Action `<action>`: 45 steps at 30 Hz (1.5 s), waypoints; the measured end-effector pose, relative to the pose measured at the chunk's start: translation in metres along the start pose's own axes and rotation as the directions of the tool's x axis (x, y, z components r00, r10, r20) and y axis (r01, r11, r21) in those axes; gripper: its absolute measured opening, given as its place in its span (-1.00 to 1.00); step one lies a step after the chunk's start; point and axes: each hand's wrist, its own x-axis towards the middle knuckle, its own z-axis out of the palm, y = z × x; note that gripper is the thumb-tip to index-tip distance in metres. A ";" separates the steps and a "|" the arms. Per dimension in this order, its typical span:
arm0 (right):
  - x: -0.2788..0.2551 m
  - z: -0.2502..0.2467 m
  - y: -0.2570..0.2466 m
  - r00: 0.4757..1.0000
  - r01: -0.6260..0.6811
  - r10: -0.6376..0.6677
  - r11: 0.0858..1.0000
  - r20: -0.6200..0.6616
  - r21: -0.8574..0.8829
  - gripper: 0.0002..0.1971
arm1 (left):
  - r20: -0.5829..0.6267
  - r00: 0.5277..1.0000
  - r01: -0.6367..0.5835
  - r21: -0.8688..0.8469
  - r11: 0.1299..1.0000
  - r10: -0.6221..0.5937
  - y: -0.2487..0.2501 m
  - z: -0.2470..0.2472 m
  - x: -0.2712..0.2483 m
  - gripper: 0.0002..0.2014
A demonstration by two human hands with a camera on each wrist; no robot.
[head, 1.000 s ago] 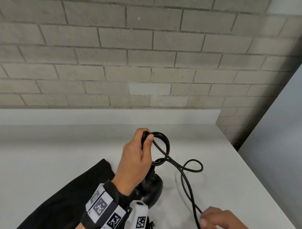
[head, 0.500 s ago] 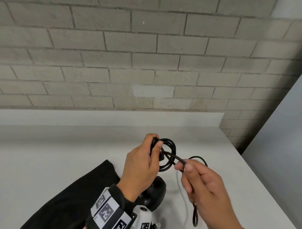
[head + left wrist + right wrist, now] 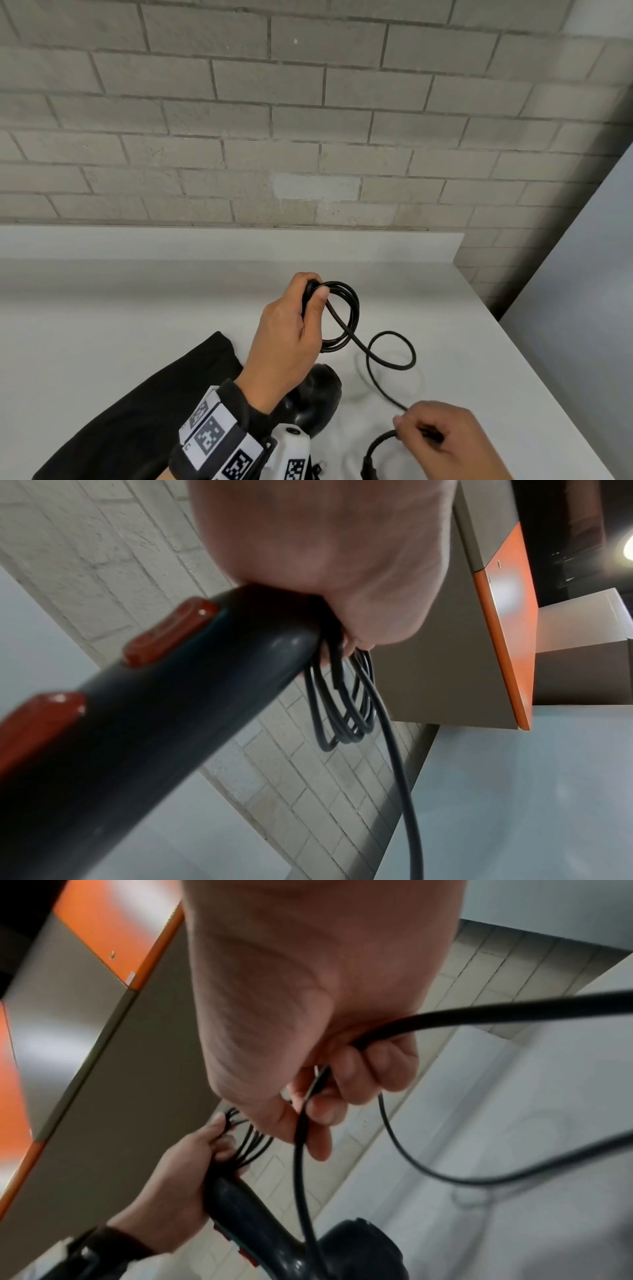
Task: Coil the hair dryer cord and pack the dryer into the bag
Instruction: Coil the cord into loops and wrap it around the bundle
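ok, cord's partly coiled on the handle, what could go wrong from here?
1. The left hand pins several loops of thin black cord against the black hair dryer handle; a slack thumb could let them spring loose.
2. A free loop hangs between the hands; pulled by the right hand, it may kink.
3. The flat black fabric bag looks unopened.

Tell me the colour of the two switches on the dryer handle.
The switches are red, set in the dark handle that the left hand grips. The left wrist view shows them best.
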 end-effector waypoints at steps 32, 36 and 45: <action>0.070 -0.048 -0.110 0.855 0.519 -0.518 0.853 -0.028 0.057 -0.84 | 0.131 0.990 -0.064 0.049 0.997 0.057 0.006 -0.002 -0.007 -0.54; 0.074 -0.048 -0.117 0.877 0.480 -0.478 0.866 -0.052 0.139 -0.85 | 0.167 0.980 -0.123 0.102 0.987 0.105 0.010 -0.005 -0.008 -0.36; 0.083 -0.035 -0.115 0.932 0.361 -0.349 0.879 -0.096 0.313 -0.83 | 0.180 0.964 -0.243 0.281 0.928 0.197 0.013 -0.002 -0.007 -0.55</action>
